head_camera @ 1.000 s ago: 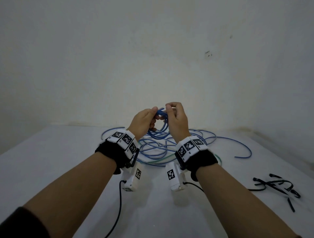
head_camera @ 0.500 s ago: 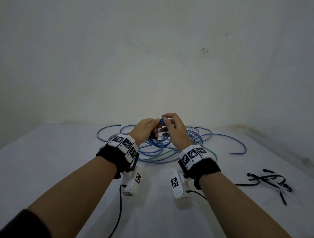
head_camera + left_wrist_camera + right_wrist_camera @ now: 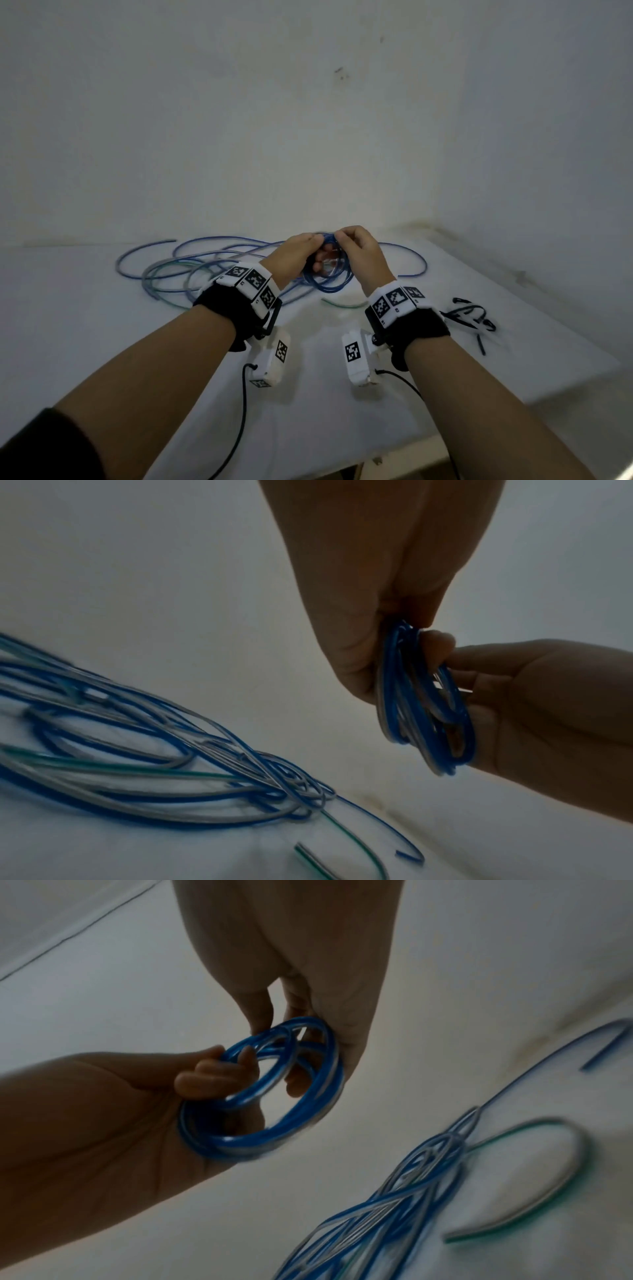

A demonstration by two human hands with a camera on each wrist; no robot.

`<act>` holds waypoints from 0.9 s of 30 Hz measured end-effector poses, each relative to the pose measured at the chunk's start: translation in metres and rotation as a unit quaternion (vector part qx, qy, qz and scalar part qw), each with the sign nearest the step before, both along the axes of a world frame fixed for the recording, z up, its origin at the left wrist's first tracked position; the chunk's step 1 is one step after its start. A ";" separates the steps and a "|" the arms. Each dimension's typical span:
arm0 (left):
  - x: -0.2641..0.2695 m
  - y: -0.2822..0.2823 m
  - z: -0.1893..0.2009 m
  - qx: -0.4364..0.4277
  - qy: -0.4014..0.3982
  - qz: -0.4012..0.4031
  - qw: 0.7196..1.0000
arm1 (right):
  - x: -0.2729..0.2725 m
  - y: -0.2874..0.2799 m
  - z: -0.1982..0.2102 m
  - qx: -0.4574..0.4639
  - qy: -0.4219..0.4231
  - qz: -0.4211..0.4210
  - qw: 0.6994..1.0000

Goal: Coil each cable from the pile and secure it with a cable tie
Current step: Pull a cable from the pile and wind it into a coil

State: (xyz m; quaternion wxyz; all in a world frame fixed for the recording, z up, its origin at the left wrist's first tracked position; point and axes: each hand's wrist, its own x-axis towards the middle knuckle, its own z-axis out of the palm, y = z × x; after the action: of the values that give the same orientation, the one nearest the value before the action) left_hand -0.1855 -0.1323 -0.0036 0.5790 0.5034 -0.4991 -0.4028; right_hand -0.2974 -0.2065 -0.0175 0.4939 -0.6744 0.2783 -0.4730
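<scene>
A small coil of blue cable (image 3: pixel 329 278) hangs between both hands, just above the white table (image 3: pixel 102 342). My left hand (image 3: pixel 297 254) grips its left side, fingers hooked through the loop (image 3: pixel 274 1091). On the right side, my right hand (image 3: pixel 360 255) pinches the top of the coil (image 3: pixel 424 702) between thumb and fingers. The left hand (image 3: pixel 377 588) and the right hand (image 3: pixel 291 961) nearly touch at the top. The loose pile of blue, grey and green cables (image 3: pixel 191 270) lies behind and left of the hands.
Several black cable ties (image 3: pixel 469 317) lie on the table to the right of my right wrist. A short green-edged cable end (image 3: pixel 342 304) curves below the coil. The wall stands close behind the pile, and the table's front edge is near my elbows.
Both hands have come down a little with the coil and now sit to the right of the pile. Their grip on the coil is unchanged.
</scene>
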 end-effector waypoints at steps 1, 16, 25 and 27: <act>-0.010 -0.008 -0.003 0.005 -0.021 -0.007 1.000 | -0.014 -0.006 -0.001 0.014 0.020 -0.005 1.000; -0.081 -0.067 -0.018 0.059 -0.014 -0.011 0.998 | -0.195 -0.091 -0.031 -0.001 0.619 -0.221 0.754; -0.085 -0.076 -0.019 0.062 -0.050 -0.021 0.997 | -0.191 -0.094 -0.039 0.017 0.623 -0.214 0.752; -0.083 -0.079 -0.021 0.059 -0.053 -0.018 0.997 | -0.189 -0.096 -0.036 0.034 0.603 -0.203 0.771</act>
State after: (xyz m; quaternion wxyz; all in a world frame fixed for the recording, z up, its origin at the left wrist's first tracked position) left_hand -0.2685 -0.2112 -0.0242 0.5134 0.5483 -0.5138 -0.4145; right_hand -0.4868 -0.3030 -0.0531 0.1397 -0.7317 0.6654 -0.0486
